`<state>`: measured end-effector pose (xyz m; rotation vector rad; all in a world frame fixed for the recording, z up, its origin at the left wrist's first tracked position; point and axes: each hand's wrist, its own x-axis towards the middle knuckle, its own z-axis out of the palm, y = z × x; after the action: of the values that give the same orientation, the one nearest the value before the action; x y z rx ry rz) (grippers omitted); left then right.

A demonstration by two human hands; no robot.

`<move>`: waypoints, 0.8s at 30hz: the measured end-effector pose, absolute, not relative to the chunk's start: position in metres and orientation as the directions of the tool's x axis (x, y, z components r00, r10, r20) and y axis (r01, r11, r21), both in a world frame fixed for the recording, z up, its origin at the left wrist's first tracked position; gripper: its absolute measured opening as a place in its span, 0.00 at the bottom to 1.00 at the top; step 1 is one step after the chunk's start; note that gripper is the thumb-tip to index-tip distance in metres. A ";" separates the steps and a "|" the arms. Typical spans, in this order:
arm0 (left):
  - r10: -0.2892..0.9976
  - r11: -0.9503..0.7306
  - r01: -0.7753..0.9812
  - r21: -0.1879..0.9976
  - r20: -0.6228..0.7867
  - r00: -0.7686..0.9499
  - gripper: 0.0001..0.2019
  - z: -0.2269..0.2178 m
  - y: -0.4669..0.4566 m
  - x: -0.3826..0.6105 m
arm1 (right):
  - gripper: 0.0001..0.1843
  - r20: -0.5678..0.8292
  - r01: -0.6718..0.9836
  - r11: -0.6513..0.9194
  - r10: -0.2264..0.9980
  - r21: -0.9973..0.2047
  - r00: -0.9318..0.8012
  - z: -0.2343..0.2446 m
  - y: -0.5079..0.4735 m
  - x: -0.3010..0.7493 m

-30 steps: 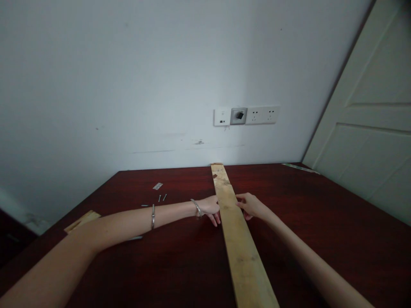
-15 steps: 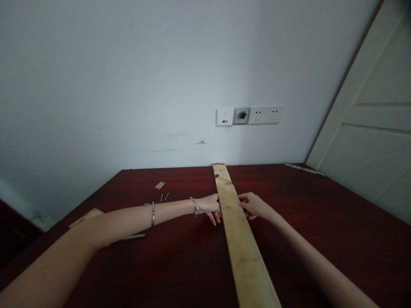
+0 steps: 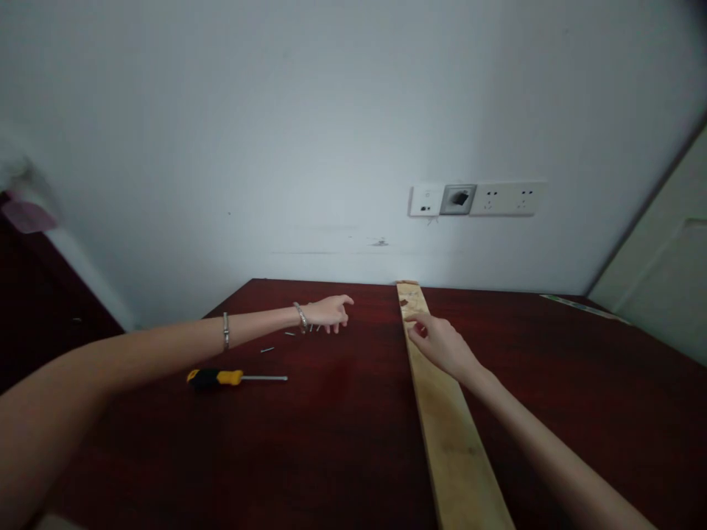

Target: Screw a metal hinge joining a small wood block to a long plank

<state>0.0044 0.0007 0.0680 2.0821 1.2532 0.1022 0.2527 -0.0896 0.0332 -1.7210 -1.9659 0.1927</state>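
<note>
A long, light wooden board (image 3: pixel 461 430) lies on the dark red table, running from the wall toward me. My right hand (image 3: pixel 442 344) is over the far part of this board, thumb and forefinger curved with a gap between them. I see nothing in it. To the left of the board, my left hand (image 3: pixel 330 312) hovers with its fingers apart and nothing visible in them. Several screws are scattered by my left wrist, one screw (image 3: pixel 267 350) lying apart. A black and yellow screwdriver (image 3: pixel 226 377) lies nearer to me, its shaft pointing right.
The dark red table (image 3: pixel 342 442) meets a white wall (image 3: pixel 331 147) at the back. Wall sockets (image 3: pixel 505 199) sit above the board's far end. A thin printed strip (image 3: pixel 585 308) lies at the back right, near a white door (image 3: pixel 668 243).
My left hand has left the board's edge and moved left toward the screws. My right hand has shifted from beside the board to above it. The view has turned left, showing the screwdriver's handle.
</note>
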 end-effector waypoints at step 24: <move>0.945 0.047 0.996 -0.072 -0.321 -0.068 0.24 0.048 -0.026 -0.297 | 0.17 0.157 0.605 0.675 0.712 -0.423 -0.685 0.032 -0.049 0.003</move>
<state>-0.2975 -0.0263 0.0480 2.0065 2.1291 -0.4100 0.0026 -0.0494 0.0322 -1.0451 -2.5811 0.4912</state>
